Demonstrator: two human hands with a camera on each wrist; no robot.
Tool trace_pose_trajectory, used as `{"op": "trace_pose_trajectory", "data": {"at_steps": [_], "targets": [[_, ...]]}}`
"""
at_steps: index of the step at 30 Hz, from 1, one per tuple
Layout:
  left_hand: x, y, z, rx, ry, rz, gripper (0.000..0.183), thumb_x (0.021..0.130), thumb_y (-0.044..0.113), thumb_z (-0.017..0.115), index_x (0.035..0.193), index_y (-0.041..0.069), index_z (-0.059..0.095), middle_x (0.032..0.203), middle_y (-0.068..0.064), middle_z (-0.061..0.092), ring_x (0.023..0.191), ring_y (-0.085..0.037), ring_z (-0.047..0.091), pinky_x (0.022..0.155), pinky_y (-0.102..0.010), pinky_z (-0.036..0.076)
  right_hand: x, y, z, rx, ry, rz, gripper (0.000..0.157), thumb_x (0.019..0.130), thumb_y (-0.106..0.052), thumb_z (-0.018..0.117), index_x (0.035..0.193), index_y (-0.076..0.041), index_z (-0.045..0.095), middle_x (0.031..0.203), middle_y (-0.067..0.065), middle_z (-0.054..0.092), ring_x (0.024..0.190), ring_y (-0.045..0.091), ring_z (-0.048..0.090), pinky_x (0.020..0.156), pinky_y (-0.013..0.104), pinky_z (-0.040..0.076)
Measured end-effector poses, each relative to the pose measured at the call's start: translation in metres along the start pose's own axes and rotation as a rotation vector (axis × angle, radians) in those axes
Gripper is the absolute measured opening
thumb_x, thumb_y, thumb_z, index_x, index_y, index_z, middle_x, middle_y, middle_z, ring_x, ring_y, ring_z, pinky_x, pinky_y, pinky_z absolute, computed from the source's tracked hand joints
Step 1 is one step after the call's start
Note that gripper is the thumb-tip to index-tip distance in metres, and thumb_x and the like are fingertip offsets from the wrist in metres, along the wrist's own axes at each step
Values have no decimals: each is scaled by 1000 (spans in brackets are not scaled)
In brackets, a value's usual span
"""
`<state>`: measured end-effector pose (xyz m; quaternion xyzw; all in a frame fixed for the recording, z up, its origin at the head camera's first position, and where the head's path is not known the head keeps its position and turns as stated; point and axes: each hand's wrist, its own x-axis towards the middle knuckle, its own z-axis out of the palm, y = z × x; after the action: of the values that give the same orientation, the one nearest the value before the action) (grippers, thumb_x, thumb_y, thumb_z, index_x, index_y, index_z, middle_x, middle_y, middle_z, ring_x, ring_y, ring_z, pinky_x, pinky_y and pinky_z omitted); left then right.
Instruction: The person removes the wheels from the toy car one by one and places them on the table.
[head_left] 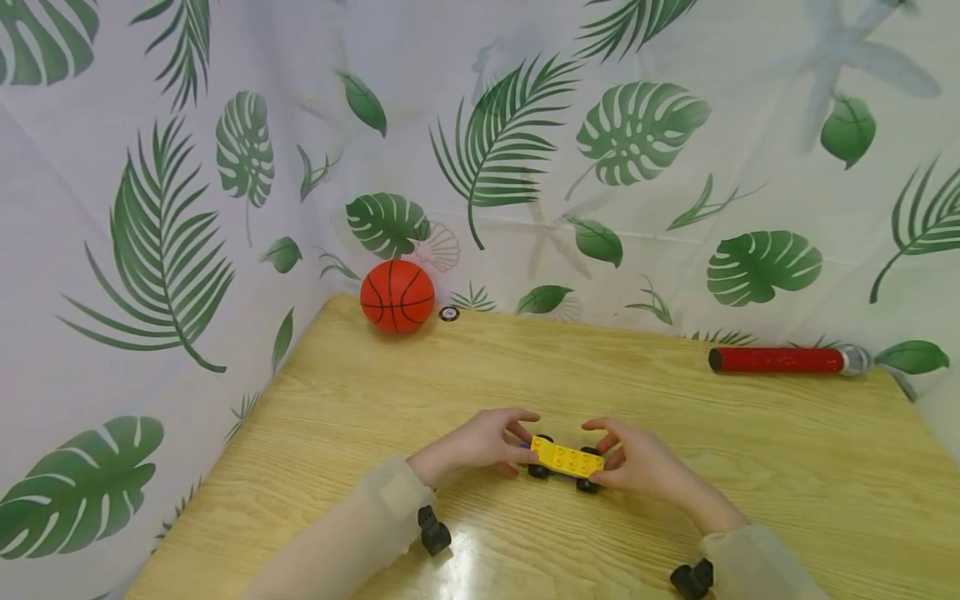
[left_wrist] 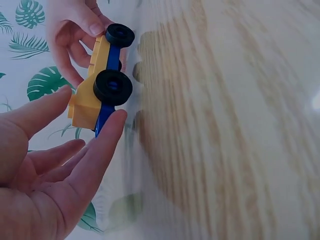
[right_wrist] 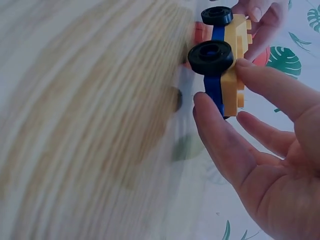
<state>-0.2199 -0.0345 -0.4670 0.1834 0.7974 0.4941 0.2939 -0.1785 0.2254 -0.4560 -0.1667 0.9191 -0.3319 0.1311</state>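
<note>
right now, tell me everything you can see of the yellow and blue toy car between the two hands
The yellow and blue toy car looks like plastic: a yellow body with round studs on top, taller at one end, a blue base and four black wheels. It is upright, wheels downward, at the pale wooden table; whether the wheels touch the wood is unclear. The bare left hand holds the taller end, the bare right hand the other.

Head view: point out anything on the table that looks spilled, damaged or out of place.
Nothing stands out. The yellow toy car has all four wheels, the toy basketball and red microphone rest on the table, and no spill shows.
</note>
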Motion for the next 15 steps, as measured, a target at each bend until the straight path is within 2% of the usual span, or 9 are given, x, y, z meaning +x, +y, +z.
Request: {"op": "trace_pose_trajectory", "data": {"at_steps": [8, 15], "targets": [[-4, 6, -7, 10, 9, 69, 61, 90, 11, 73, 145, 7, 49, 125, -15, 61, 82, -21, 71, 68, -33, 62, -3, -10, -3, -1, 42, 29, 63, 80, -15, 83, 135, -5, 56, 107, 12, 66, 81, 15, 68, 70, 33, 60], [-6, 13, -17, 25, 25, 130, 50, 90, 8, 72, 137, 6, 56, 123, -14, 62, 81, -17, 70, 70, -31, 62, -4, -19, -8, 7, 72, -14, 58, 81, -15, 82, 132, -1, 59, 105, 12, 65, 80, 14, 66, 69, 28, 59]]}}
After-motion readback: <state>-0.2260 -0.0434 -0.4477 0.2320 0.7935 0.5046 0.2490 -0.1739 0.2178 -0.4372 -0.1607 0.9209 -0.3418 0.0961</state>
